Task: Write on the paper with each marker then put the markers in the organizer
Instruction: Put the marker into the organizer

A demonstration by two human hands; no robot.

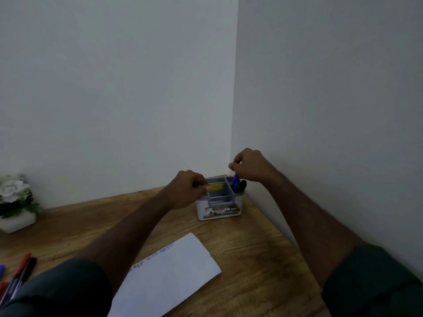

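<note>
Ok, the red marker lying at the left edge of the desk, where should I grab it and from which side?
Grip the red marker around mid-barrel, coming straight down from above. It lies flat on the desk, angled, with a black marker close along its right side, so pinching across the barrel from overhead probably works better than sliding in sideways. Its lower end runs out of view.

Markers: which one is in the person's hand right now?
The blue marker, pinched by the right hand over the organizer's back right compartment. A dark marker already stands there; the others lie loose at the table's left edge.
</note>
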